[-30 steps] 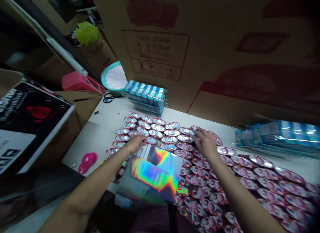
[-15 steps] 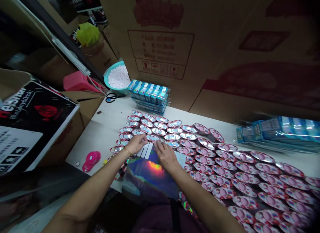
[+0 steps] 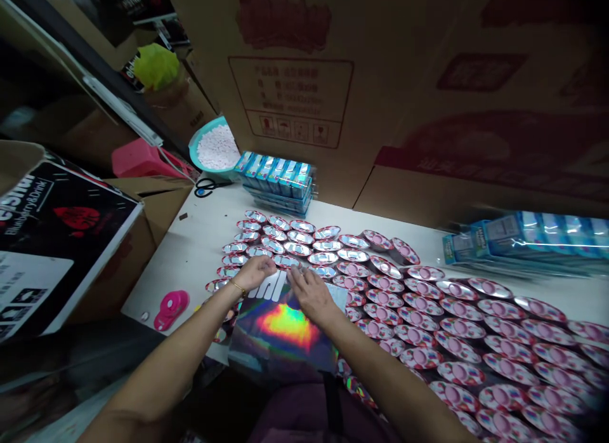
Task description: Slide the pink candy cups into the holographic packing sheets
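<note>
Nearest the wearer, a shiny rainbow-reflecting sheet [image 3: 285, 332] lies at the table's near edge. Near its far left corner, pale strips [image 3: 271, 287] run lengthwise away from the body, leaning slightly right, between both hands. The right hand [image 3: 311, 295] lies over the sheet, fingers stretched forward, tips just beside the rightmost strip; the left hand [image 3: 255, 273] is curled, thumb and fingers together, just beyond the strips. Whether either pinches anything cannot be told. Rows of oval-topped packs [image 3: 459, 373] spread right and beyond; farther stand blue boxes [image 3: 276, 176] before a large carton [image 3: 380, 106].
</note>
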`<state>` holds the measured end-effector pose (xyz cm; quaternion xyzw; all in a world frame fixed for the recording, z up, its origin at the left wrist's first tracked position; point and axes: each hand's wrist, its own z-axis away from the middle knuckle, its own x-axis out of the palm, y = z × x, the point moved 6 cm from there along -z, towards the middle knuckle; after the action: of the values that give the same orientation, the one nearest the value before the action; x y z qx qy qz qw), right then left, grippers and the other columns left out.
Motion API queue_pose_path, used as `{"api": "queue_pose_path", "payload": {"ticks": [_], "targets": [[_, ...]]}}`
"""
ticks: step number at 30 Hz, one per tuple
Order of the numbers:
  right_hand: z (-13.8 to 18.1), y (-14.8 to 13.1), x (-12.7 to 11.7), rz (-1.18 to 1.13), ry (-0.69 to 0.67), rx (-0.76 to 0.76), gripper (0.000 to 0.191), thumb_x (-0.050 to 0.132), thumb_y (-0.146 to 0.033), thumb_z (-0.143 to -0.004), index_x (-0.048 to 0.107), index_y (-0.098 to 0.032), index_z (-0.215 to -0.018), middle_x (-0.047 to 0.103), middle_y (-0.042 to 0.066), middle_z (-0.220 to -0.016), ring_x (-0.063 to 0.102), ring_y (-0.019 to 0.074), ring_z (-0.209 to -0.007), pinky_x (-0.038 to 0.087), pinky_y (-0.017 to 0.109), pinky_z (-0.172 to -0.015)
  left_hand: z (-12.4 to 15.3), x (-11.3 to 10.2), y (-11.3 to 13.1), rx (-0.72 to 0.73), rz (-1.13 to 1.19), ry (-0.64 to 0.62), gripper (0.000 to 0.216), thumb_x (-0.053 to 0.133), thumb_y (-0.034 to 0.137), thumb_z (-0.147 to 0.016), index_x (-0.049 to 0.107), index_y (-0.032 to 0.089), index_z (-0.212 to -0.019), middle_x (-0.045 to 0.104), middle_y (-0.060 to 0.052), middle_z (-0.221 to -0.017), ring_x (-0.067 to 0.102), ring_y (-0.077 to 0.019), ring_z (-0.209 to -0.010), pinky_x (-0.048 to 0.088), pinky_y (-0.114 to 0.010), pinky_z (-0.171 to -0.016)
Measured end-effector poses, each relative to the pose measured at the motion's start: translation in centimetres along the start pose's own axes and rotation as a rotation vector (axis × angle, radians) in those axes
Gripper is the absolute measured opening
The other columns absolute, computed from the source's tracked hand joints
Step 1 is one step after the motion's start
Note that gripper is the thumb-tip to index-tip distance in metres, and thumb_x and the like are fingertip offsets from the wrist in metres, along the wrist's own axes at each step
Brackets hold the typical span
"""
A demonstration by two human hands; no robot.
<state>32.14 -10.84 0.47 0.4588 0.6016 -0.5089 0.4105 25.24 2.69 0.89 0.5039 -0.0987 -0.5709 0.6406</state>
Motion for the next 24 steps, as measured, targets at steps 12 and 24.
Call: {"api": "queue_pose_path", "payload": {"ticks": [12,24], "targets": [[0.3,1.5,-0.4,-0.328,0.217,0.218,0.032,0.042,-0.018,-0.086,0.051,-0.017,-0.116,0.057,0.008,-0.110,0.048,0.0190,-0.099,0.041,0.032,-0.085,0.2,0.4,2.3,0.253,-0.512,-0.078,0.025,0.057,0.038,-0.071,0.065,0.023,-0.091,0.066,-0.002,-0.088,0.055,-0.0182,-0.085,0.034,-0.028,-0.078],[-0.2,0.6,-1.2,-0.373,0.244,0.280,0.029,0.044,-0.023,-0.086,0.056,-0.020,-0.113,0.060,0.007,-0.101,0.050,0.0191,-0.091,0.039,0.032,-0.079,0.5,1.0,3.1,0.243,-0.635,-0.064,0.026,0.046,0.034,-0.080,0.067,0.019,-0.080,0.067,-0.002,-0.077,0.056,-0.0136,-0.071,0.035,-0.022,-0.067]]}}
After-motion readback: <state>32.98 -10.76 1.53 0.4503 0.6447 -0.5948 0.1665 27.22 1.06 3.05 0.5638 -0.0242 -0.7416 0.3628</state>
